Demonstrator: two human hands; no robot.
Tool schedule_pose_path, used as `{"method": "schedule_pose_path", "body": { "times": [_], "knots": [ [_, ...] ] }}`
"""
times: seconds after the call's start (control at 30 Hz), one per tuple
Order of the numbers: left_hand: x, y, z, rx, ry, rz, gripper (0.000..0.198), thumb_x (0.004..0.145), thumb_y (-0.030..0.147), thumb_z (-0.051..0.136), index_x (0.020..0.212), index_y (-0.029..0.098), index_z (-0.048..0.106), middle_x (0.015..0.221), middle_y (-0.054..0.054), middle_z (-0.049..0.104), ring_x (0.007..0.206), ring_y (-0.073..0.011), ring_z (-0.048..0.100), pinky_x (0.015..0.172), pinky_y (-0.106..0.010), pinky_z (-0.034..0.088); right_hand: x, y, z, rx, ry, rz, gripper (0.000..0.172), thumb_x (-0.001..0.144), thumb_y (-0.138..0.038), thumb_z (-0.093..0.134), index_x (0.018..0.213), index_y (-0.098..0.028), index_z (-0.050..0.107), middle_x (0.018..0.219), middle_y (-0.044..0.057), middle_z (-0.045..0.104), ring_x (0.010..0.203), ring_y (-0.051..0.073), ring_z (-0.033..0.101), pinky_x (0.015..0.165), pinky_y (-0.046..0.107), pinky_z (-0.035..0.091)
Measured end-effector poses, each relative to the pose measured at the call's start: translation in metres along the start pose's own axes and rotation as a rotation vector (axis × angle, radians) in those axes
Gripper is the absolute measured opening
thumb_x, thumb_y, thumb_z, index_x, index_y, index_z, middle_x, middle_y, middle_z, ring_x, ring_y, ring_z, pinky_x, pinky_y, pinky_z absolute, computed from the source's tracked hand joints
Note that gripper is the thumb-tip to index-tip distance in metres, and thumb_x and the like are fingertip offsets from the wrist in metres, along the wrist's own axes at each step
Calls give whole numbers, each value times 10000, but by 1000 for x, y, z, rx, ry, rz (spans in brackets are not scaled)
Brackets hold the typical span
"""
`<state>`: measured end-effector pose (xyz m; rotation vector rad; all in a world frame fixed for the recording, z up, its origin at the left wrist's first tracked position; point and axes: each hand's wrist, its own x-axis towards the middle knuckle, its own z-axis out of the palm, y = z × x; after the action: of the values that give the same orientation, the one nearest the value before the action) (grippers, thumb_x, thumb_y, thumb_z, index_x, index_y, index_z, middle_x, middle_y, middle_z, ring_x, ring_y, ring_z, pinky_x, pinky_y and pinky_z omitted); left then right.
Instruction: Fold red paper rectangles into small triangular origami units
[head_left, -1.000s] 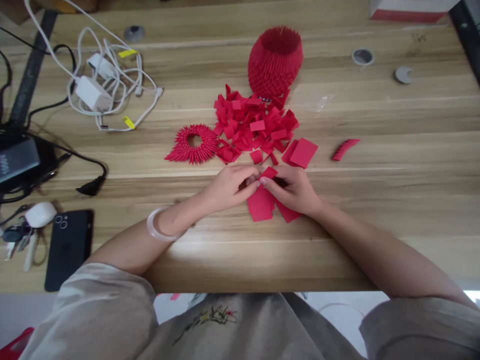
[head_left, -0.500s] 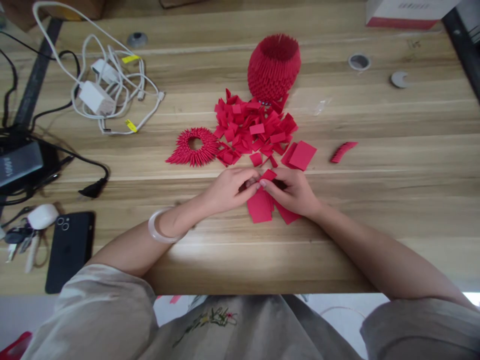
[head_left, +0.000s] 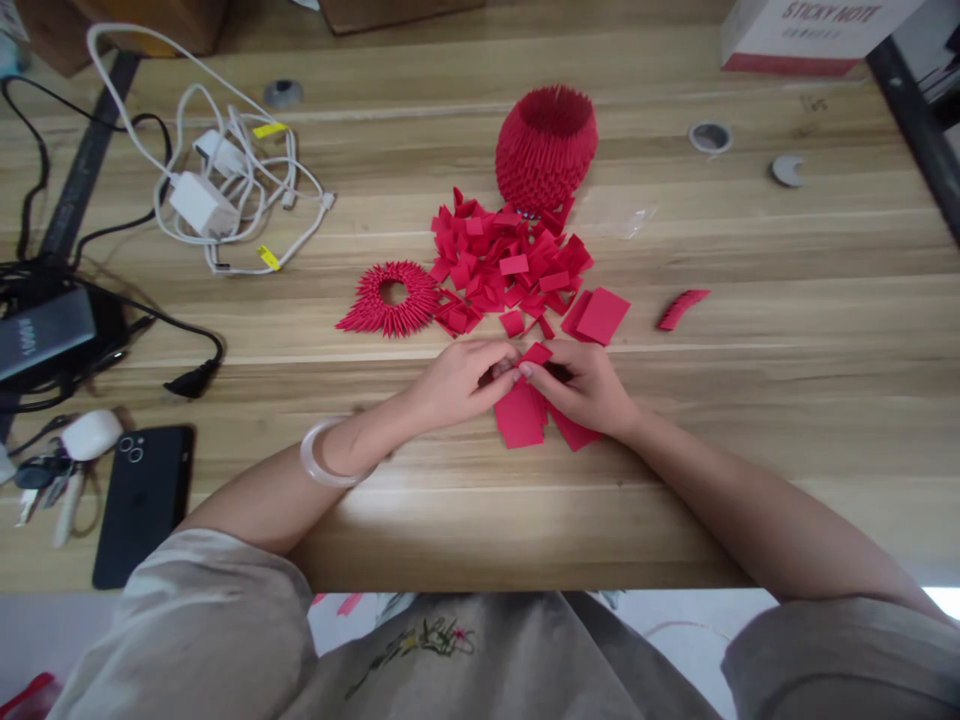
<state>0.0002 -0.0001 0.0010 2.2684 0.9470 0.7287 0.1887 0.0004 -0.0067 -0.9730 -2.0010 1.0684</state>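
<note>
Between the fingertips of my left hand and my right hand is a small piece of folded red paper. Both hands are closed on it, thumbs nearly meeting. Beneath them lie flat red paper sheets, partly covered by my fingers. Just beyond is a heap of folded red paper pieces, with a few more red sheets at its right. A spiky red paper ring sits left of the heap. Behind it stands a red vase-like form of interlocked paper.
A short row of joined red pieces lies to the right. Tangled white charger cables, a black plug, a black phone and keys occupy the left. A sticky note box stands at the back right.
The view has tilted slightly, so the table's far side shows a little more. My hands keep nearly the same pose on the folded paper.
</note>
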Motion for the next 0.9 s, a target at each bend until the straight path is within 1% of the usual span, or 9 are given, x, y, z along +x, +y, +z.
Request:
{"method": "schedule_pose_path", "body": {
  "times": [0.13, 0.33, 0.73, 0.9],
  "knots": [
    [1, 1, 0, -1, 4, 3, 138, 882, 217, 465, 784, 140, 524, 682, -10, 552, 632, -99, 517, 591, -196, 395, 0, 0, -1, -41, -11, -36, 281, 876, -265, 492, 620, -147, 493, 584, -5, 470, 550, 91, 414, 526, 238, 317],
    [0, 1, 0, 21, 3, 3, 129, 874, 217, 476, 775, 145, 515, 665, -1, 530, 626, -103, 505, 584, -201, 387, 1, -1, -1, -58, 1, -50, 283, 876, -265, 490, 618, -149, 486, 561, -17, 439, 531, 85, 386, 515, 235, 309],
    [0, 0, 0, 19, 1, -3, 131, 875, 219, 473, 773, 147, 511, 664, 0, 527, 618, -99, 494, 576, -201, 378, 0, 0, 0, -43, 1, -32, 279, 872, -279, 497, 625, -150, 506, 579, -4, 473, 550, 97, 416, 526, 245, 317],
    [0, 0, 0, 10, -7, -13, 144, 882, 231, 463, 775, 148, 513, 668, -3, 531, 621, -102, 496, 577, -205, 378, 0, -1, 0, -58, 19, -23, 296, 868, -297, 504, 609, -155, 491, 564, -7, 450, 539, 98, 390, 514, 246, 306]
  ]
}}
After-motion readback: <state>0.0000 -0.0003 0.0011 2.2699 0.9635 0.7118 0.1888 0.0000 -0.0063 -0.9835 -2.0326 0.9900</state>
